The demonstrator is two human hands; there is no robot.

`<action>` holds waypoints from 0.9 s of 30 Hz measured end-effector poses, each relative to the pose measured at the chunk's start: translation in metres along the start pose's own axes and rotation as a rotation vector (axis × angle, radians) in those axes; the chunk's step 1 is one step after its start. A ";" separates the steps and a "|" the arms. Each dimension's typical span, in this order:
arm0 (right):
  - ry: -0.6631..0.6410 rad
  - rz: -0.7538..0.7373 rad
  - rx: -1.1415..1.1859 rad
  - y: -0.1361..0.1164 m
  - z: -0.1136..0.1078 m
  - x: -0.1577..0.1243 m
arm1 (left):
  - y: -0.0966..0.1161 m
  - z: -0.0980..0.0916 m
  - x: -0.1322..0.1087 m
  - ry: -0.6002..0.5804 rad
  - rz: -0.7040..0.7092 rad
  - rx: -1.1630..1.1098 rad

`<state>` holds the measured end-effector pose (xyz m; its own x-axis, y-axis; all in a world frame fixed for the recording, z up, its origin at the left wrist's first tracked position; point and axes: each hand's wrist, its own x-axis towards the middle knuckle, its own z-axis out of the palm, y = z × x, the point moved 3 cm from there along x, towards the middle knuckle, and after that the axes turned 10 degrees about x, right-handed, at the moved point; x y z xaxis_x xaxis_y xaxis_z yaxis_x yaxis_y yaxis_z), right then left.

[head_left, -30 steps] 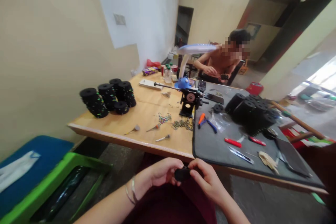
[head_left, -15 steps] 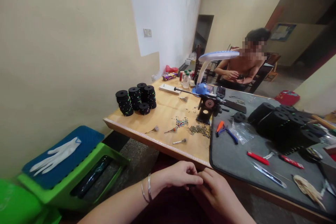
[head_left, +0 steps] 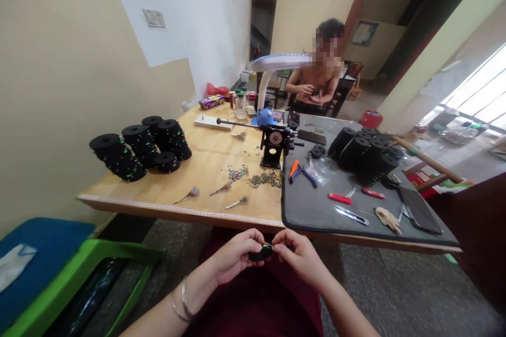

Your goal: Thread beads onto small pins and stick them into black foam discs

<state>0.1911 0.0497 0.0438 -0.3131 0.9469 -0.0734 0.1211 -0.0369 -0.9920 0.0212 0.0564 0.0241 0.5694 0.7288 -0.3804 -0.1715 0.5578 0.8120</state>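
Below the table [head_left: 205,164] edge, the small black disc [head_left: 260,255] shows again, uncovered, with left hand [head_left: 233,259] and right hand [head_left: 301,256] both pinching it

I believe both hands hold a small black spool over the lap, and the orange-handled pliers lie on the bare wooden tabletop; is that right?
Not quite: the head view shows the orange-handled pliers lying on the grey mat, not bare wood. The left hand and right hand do hold the small black spool over the lap.
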 end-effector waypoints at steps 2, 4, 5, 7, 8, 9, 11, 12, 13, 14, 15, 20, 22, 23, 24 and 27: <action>0.018 0.011 0.006 0.003 0.000 -0.001 | 0.000 0.001 -0.001 -0.017 0.010 -0.022; 0.039 -0.006 -0.027 0.004 0.000 -0.001 | 0.000 0.003 -0.001 -0.030 0.016 -0.054; 0.052 -0.028 -0.050 0.004 0.001 -0.002 | 0.000 0.003 -0.001 -0.034 0.019 -0.075; 0.062 -0.079 -0.086 0.004 0.002 -0.004 | 0.000 0.004 -0.001 -0.045 0.024 -0.124; 0.055 -0.099 -0.099 0.003 0.002 -0.005 | -0.001 0.004 0.000 -0.049 0.025 -0.149; 0.042 -0.114 -0.116 0.002 0.003 -0.006 | -0.001 0.004 0.000 -0.054 0.025 -0.171; 0.005 -0.137 -0.170 0.000 0.005 -0.009 | -0.003 0.004 0.001 -0.071 0.019 -0.207; -0.017 -0.151 -0.205 -0.002 0.005 -0.010 | -0.004 0.004 0.002 -0.081 0.014 -0.221; -0.039 -0.165 -0.237 -0.004 0.005 -0.011 | -0.004 0.004 0.002 -0.092 0.010 -0.231; -0.060 -0.176 -0.267 -0.006 0.006 -0.012 | -0.005 0.005 0.002 -0.104 0.007 -0.239; -0.077 -0.182 -0.297 -0.008 0.006 -0.012 | -0.005 0.005 0.002 -0.114 0.006 -0.243; -0.109 -0.186 -0.517 -0.013 0.008 -0.011 | 0.003 0.004 0.000 -0.048 -0.015 0.098; -0.127 -0.196 -0.589 -0.013 0.009 -0.010 | 0.007 0.002 -0.001 0.010 -0.024 0.331; -0.135 -0.198 -0.605 -0.014 0.009 -0.009 | 0.008 0.001 -0.001 0.022 -0.023 0.391; -0.141 -0.197 -0.609 -0.014 0.009 -0.009 | 0.009 0.000 -0.001 0.021 -0.022 0.399; -0.160 -0.193 -0.563 -0.015 0.008 -0.009 | 0.006 0.001 0.000 -0.024 -0.033 0.224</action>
<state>0.1846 0.0394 0.0585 -0.5108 0.8586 0.0441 0.5131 0.3457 -0.7856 0.0207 0.0591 0.0295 0.5912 0.7004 -0.3999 0.0288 0.4773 0.8783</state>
